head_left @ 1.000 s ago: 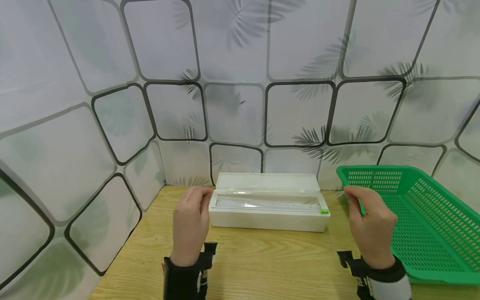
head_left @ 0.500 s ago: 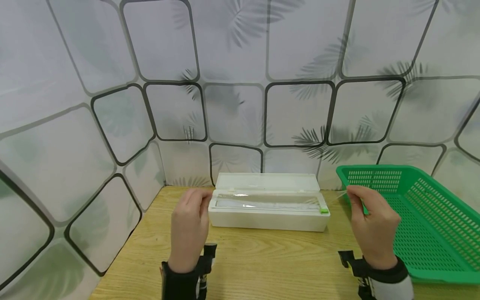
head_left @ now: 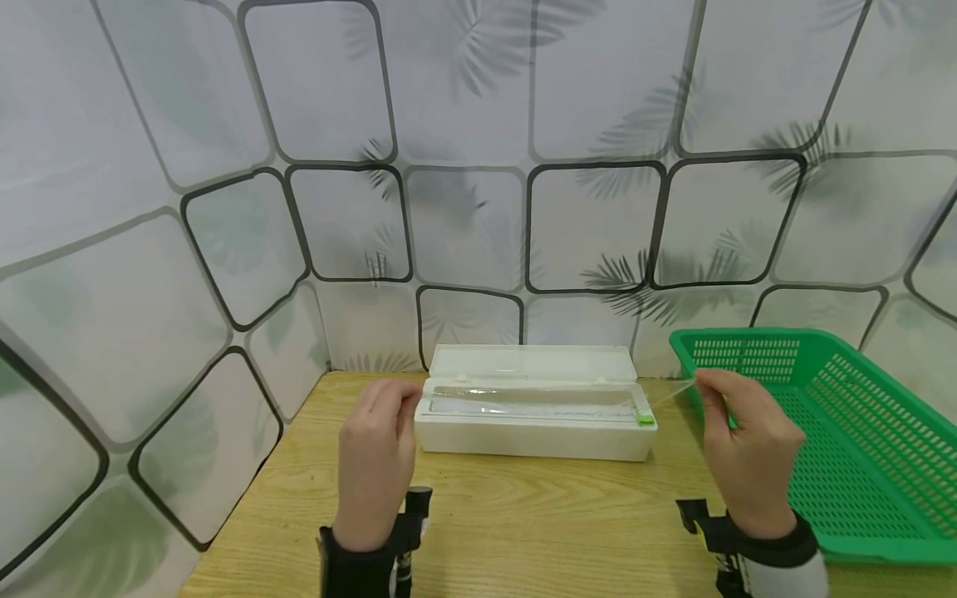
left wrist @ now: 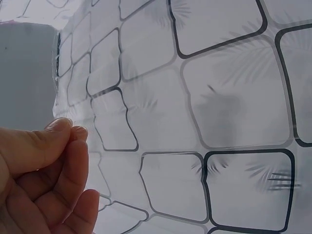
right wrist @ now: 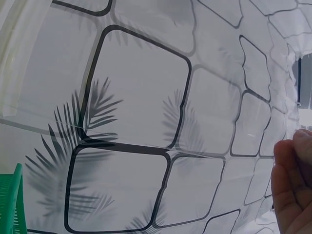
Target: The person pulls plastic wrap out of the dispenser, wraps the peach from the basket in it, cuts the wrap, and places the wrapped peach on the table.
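Note:
A sheet of clear cling film (head_left: 675,392) stretches between my two hands, in front of a white cling film dispenser box (head_left: 534,438). My left hand (head_left: 376,457) pinches one corner of the film between thumb and fingers, near the box's left end. At the other side my right hand (head_left: 751,448) pinches the opposite corner, right of the box and beside the green basket. The box's lid (head_left: 532,363) stands raised at the back, and a small green slider (head_left: 645,419) sits at the front right. The film is almost invisible, so its full extent is hard to tell.
A green plastic basket (head_left: 860,465) stands on the right of the wooden table (head_left: 538,515). Behind the table rises a patterned wall covering (head_left: 463,216), which also runs along the left side.
My right hand has drifted slightly right and toward me, and my left hand slightly left and toward me. Both keep their pinch on the film. The box stays in place.

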A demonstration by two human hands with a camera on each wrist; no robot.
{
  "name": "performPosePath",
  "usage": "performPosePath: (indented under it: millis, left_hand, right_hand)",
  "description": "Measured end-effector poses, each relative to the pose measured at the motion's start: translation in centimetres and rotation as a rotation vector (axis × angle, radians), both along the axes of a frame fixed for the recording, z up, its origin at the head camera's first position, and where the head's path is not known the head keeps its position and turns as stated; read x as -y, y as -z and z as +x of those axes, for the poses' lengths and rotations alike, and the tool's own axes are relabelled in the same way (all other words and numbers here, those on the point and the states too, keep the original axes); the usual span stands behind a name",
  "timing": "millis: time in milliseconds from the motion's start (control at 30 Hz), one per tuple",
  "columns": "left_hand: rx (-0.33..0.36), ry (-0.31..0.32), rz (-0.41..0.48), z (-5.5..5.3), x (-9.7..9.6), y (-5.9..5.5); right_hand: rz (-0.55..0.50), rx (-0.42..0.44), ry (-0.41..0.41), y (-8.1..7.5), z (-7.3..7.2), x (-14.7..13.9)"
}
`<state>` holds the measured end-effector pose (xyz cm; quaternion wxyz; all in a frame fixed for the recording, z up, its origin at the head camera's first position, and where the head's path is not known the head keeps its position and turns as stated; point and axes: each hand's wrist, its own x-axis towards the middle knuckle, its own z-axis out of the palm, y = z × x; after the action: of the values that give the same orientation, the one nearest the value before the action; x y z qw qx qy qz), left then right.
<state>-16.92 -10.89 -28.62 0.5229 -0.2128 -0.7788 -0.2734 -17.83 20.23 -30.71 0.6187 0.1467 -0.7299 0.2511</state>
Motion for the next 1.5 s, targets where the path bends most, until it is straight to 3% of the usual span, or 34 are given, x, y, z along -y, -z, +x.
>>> performPosePath:
  millis: [833, 1167, 1300, 1367, 1500]
  left_hand:
    - [-0.063, -0.005, 0.036, 0.5, 0.3, -0.3]
    - [-0.012, -0.028, 0.018, 0.9, 0.5, -0.4]
    - [-0.027, -0.026, 0.007, 1.0, 0.6, -0.4]
    - [-0.033, -0.014, 0.018, 1.1, 0.6, -0.4]
    - [-0.032, 0.000, 0.039, 1.4, 0.6, -0.6]
  right_hand:
    - [-0.023, -0.040, 0.003, -0.5, 1.2, 0.4]
    - [-0.041, -0.062, -0.014, -0.8, 1.6, 0.5]
    - [-0.044, -0.059, -0.017, -0.8, 1.8, 0.5]
    - [-0.050, -0.059, -0.026, -0.2, 1.5, 0.0]
    - [-0.063, -0.084, -0.102, 3.1, -0.8, -2.8]
